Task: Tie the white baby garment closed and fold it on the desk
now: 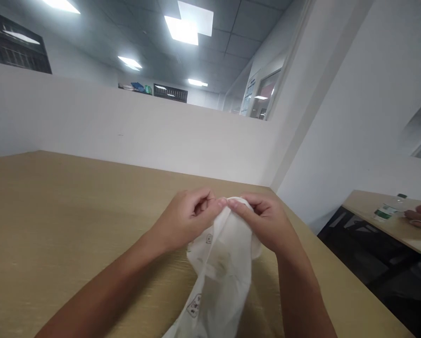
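A thin white cloth (pixel 231 263) with small dark printed drawings hangs from both hands over the wooden table (pixel 90 225). My left hand (pixel 192 213) is closed, its thumb and fingers pinching the cloth's upper edge. Right beside it, my right hand (pixel 264 218) pinches the same edge, the two thumb tips nearly touching. Between them the fabric is gathered, with a fold running down toward me. The lower end of the cloth runs out of the bottom of the view. Some fingertips are hidden behind the fabric.
A white partition (pixel 154 131) rises along the table's far edge, meeting a white wall on the right. Past the table's right edge, a clear plastic bottle (pixel 389 209) stands on another table (pixel 368 206), beside a reddish-brown shape too blurred to name.
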{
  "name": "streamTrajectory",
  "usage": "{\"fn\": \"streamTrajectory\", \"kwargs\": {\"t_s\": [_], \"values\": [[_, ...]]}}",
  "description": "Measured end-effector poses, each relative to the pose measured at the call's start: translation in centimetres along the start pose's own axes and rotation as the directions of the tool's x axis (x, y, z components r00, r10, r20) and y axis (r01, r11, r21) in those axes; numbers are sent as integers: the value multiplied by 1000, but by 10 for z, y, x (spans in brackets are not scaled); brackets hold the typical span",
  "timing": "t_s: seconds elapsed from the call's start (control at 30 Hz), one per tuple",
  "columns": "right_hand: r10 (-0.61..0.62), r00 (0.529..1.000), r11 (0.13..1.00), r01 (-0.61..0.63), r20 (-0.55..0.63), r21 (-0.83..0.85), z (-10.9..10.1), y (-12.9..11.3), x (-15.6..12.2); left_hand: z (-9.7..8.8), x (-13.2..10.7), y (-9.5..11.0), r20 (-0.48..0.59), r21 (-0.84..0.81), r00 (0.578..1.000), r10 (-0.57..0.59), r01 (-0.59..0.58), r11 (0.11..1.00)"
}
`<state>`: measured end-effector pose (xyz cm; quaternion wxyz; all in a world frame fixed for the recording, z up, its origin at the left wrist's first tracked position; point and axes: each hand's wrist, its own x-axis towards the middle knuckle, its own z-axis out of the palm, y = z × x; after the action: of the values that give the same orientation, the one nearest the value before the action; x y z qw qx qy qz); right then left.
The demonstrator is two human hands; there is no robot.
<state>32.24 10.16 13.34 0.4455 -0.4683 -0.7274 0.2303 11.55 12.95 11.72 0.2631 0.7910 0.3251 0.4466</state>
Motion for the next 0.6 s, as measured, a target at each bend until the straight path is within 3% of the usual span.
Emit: {"fn": "streamTrajectory", "kwargs": {"t_s": [0.07,0.13,0.23,0.3,0.37,0.43,0.6], "values": [[1,992,999,4,-124,46,-3,-3,-2,-2,-6,4,50,114,999,-10,4,993],[-18,967,996,38,-254,75,-5,-7,-3,1,-15,7,231,225,972,-47,-6,974],[-57,919,992,97,-390,83,-10,-9,-4,12,-26,8,499,356,860,-112,-85,930],[-78,891,988,128,-447,84,-15,-8,-5,21,-29,6,582,440,806,-104,-205,874],[-101,852,983,165,-514,79,-22,-5,-7,27,-26,1,620,524,778,-107,-309,794],[-133,793,977,206,-594,56,-31,-2,-9,25,-20,-6,620,585,771,-146,-329,741],[-174,594,974,222,-785,-48,-56,3,-10,-8,-3,-28,530,563,831,-170,-195,803]]}}
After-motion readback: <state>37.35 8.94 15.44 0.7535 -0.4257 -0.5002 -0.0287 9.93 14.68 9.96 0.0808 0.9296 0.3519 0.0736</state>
